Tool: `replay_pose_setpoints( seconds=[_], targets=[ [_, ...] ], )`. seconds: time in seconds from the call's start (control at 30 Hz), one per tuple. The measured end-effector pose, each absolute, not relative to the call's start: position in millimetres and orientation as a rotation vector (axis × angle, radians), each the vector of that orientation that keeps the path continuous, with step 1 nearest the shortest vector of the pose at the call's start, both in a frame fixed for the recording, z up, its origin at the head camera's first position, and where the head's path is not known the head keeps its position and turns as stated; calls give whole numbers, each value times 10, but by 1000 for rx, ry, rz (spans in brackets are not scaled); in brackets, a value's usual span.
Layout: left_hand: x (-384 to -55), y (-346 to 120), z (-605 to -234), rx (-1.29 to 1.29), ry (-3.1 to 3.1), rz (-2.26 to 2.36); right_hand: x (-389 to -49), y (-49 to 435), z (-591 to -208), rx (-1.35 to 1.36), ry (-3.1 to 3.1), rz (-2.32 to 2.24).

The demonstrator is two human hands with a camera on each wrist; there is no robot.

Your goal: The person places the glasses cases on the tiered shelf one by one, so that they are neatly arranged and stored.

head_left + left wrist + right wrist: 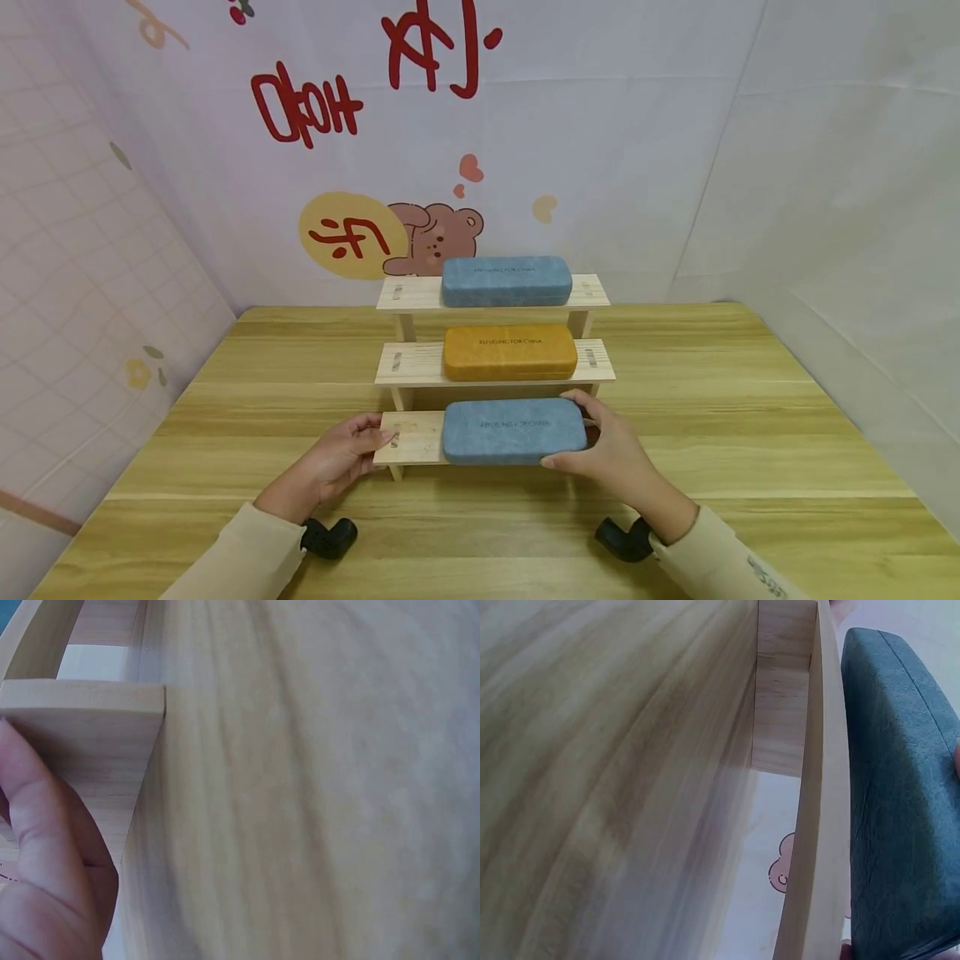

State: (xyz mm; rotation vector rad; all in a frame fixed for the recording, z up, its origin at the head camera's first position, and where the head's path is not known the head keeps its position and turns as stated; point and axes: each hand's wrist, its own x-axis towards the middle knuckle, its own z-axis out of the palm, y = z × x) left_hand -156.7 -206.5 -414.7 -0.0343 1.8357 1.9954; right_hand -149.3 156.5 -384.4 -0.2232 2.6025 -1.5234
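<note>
— Wooden tabletop [712, 433] under a pale wall with red lettering and a cartoon bear; what stands on it in the head view?

— A three-step pale wooden display rack [408, 363]. A blue fabric-covered glasses case [506, 281] lies on the top step, a mustard-yellow case [510, 352] on the middle one, and a second blue glasses case [514, 430] on the lowest. All three steps look filled.

— And the hands?

— The right hand [611, 454] has its grip round the right end of the lowest blue case, thumb in front, fingers behind. The left hand [341, 457] holds the left end of the bottom board.

— Left wrist view?

— Fingers [45, 855] press against the board's end; the tabletop is blurred.

— Right wrist?

— The lowest case [900, 795] lies flat on its board. I judge only letting go remains.
</note>
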Motion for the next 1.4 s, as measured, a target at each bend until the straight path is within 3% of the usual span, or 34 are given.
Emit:
replay_pose_setpoints(
  seconds=[1.4],
  targets=[
    [-1570, -2058, -4146, -54, 1852, 1988, -1575, 1476, -3863, -394, 2753, -1264]
  ],
)
